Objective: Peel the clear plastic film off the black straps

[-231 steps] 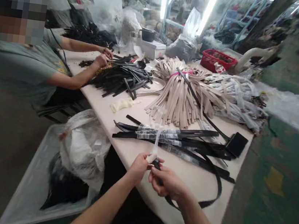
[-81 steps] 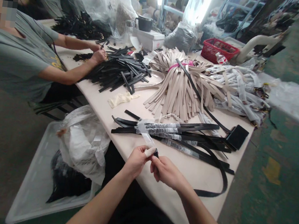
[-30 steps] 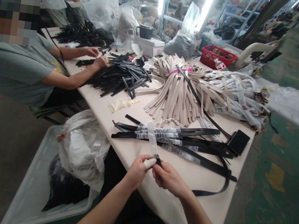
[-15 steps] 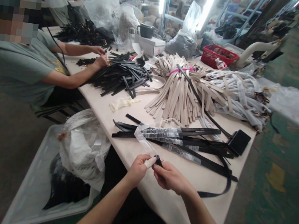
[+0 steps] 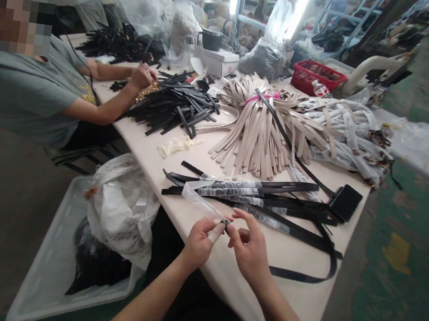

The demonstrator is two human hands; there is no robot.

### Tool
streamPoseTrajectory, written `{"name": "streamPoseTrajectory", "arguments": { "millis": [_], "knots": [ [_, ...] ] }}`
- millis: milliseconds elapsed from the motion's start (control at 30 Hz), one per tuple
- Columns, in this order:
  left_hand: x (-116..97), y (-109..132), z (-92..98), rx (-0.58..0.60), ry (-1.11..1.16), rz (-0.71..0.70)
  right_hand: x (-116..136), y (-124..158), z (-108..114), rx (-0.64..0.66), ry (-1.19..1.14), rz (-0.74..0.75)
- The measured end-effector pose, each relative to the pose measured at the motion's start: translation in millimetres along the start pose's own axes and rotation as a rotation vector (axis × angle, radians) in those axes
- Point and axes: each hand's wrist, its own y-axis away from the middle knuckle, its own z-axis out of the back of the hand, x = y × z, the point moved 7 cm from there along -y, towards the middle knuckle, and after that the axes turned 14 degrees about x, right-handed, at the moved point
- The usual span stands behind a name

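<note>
My left hand (image 5: 201,240), its thumb wrapped in white tape, pinches one end of a black strap (image 5: 302,274) together with a clear plastic wrapping strip (image 5: 199,203) that trails up and to the left. My right hand (image 5: 250,249) pinches the same strap end from the right, its other fingers spread. The strap loops away to the right across the pale table (image 5: 291,297). Just beyond my hands lies a pile of black straps (image 5: 257,197), some wrapped in clear plastic.
A bundle of beige straps (image 5: 258,129), white-wrapped straps (image 5: 344,135) and a black pad (image 5: 345,203) lie further back. A seated person (image 5: 29,94) at left handles a heap of black strips (image 5: 174,105). A white tub with plastic bags (image 5: 111,220) stands at lower left.
The plastic strip has swung lower and further left. My right hand has opened its outer fingers and shifted up slightly on the strap end.
</note>
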Motion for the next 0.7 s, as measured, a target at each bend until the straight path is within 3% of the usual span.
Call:
{"name": "streamPoseTrajectory", "arguments": {
  "millis": [233, 500, 700],
  "knots": [
    [-11, 1, -8.6, 0.063, -0.102, -0.057, 12, 3, 0, -0.078, -0.091, 0.094],
    [14, 2, -11.5, -0.17, 0.314, 0.005, 19, 8, 3, -0.157, 0.009, 0.172],
    [12, 2, -22.8, -0.21, 0.509, 0.03, 19, 12, 4, -0.199, 0.12, 0.225]
  ]
}}
